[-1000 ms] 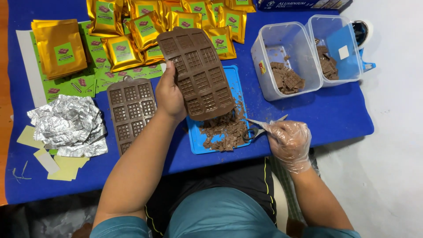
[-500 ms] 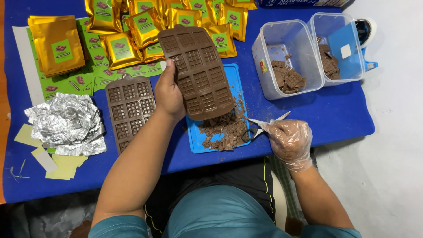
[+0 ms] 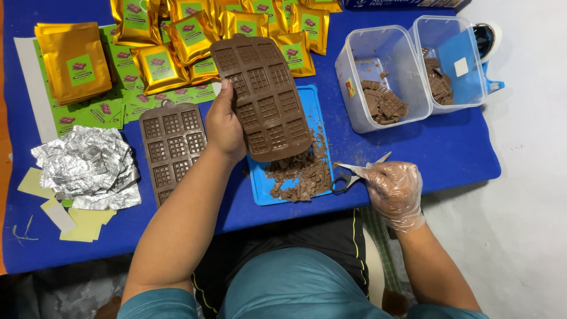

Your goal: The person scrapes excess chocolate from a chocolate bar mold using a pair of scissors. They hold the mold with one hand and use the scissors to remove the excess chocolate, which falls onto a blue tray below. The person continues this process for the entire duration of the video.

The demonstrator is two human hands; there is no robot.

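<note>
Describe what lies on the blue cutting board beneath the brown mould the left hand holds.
Chocolate scraps lie heaped on the blue cutting board's near end. The brown mould, held by the left hand, covers most of the far part, so anything there is hidden.

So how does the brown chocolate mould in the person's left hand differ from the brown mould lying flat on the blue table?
The held brown silicone mould is gripped by the bare left hand and raised over the blue tray of chocolate scraps; the flat brown mould lies untouched on the blue table. The held one looks bigger, though it is nearer the camera. Both share a brown colour and rows of grid-patterned bar cavities.
</note>
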